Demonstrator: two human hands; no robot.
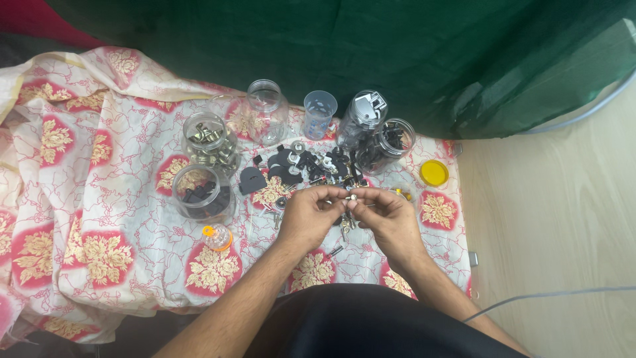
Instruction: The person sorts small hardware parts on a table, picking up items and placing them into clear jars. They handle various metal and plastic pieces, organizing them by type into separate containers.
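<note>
A small metal part point(352, 197) is pinched between the fingertips of both hands at the middle of the view, just above the cloth point(99, 219). The left hand point(306, 215) is closed on it from 9 o'clock, the right hand point(389, 217) from 3 o'clock. The part looks silvery with a brassy glint, short and stubby; whether it is one piece or two being joined cannot be told.

Sorting seems partly done, judging by how things lie: brassy fittings are held in one jar point(211, 142) at 10 o'clock, black pieces in a second jar point(201, 192) at 9 o'clock and in a third jar point(386, 144) at 1 o'clock. An empty jar point(266, 109) and a cup point(318, 113) stand at 12 o'clock. Much is left: a loose pile point(301, 166) of black and metal parts lies just beyond the hands, and a few more parts under them. A yellow lid point(434, 173) rests at 2 o'clock
</note>
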